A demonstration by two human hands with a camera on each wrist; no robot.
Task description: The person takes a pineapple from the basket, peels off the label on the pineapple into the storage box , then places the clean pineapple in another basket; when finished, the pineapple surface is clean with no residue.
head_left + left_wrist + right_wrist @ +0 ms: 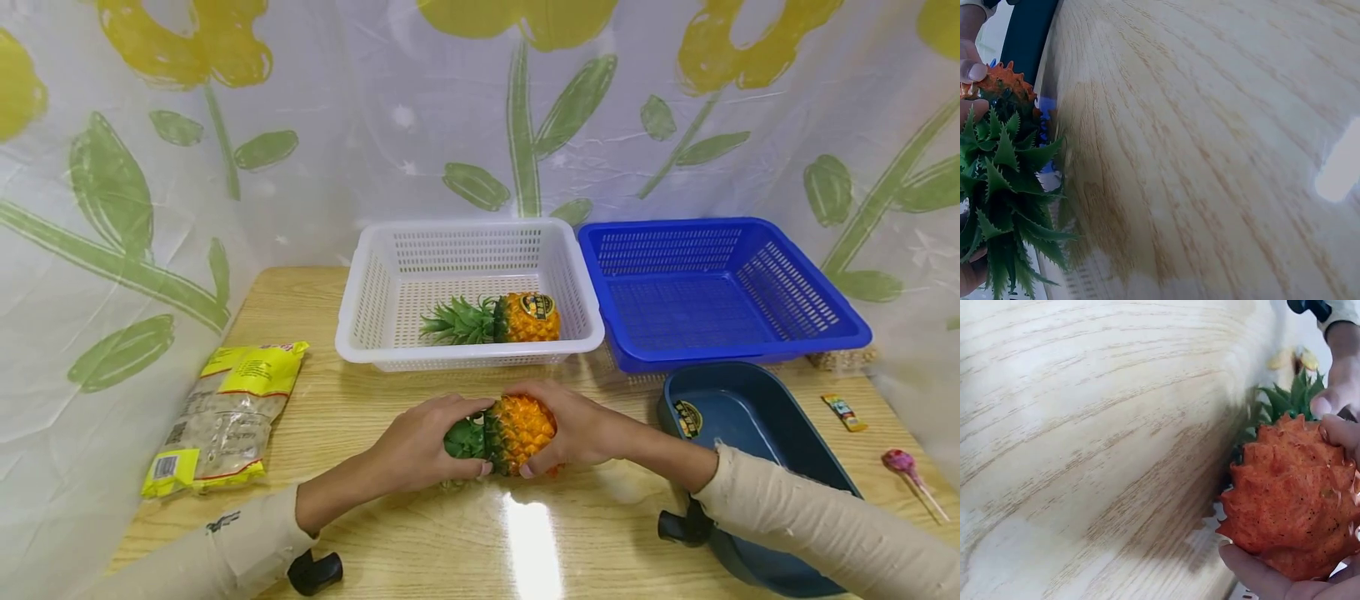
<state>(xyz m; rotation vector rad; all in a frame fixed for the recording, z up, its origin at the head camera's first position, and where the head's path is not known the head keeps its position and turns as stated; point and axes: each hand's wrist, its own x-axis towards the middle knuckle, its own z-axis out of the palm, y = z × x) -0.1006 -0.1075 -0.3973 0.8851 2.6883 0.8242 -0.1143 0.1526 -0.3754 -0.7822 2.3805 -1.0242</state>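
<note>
Both hands hold one toy-like pineapple (519, 433) low over the table's middle, its crown toward the left. My left hand (426, 442) grips the green leaf crown (1007, 187), covering much of it in the head view. Curled round the orange body (1291, 494) are the fingers and thumb of my right hand (581, 425). A second pineapple (528, 318), bearing a dark round label, lies on its side in the white basket (468, 357) just beyond the hands, crown also to the left.
A blue basket (735, 346) stands right of the white one. Partly under the right forearm sits a dark teal tub (780, 417) with a round label. A yellow snack bag (225, 417) lies at left. A small packet (844, 412) and a lollipop (898, 460) lie far right.
</note>
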